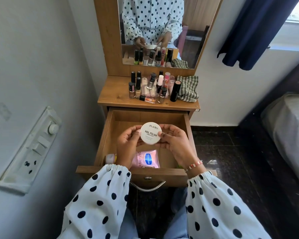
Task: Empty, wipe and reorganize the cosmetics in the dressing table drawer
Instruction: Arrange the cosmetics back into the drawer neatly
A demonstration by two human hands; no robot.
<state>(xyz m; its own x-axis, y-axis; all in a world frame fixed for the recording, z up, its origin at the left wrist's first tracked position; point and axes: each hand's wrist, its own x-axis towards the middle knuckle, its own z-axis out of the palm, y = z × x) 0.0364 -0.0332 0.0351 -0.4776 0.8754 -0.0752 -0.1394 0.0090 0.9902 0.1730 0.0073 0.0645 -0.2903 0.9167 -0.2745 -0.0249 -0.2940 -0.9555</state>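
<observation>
A round white tub of nail polish remover wipes (150,133) is held above the open wooden drawer (145,116), lid facing me. My left hand (129,144) grips its left side and my right hand (175,144) grips its right side. Below my hands, inside the drawer, lie a pink Vaseline sachet (146,160) and a small pink-capped bottle (110,158) at the front left. Several nail polish bottles and lipsticks (152,87) stand on the dressing table top. A checked cloth (187,88) lies at the top's right end.
A mirror (162,31) rises behind the table top. The wall at left carries a switch panel (33,149). A bed (290,128) and a dark curtain (254,31) are at right. The drawer's metal handle (147,186) is near my knees.
</observation>
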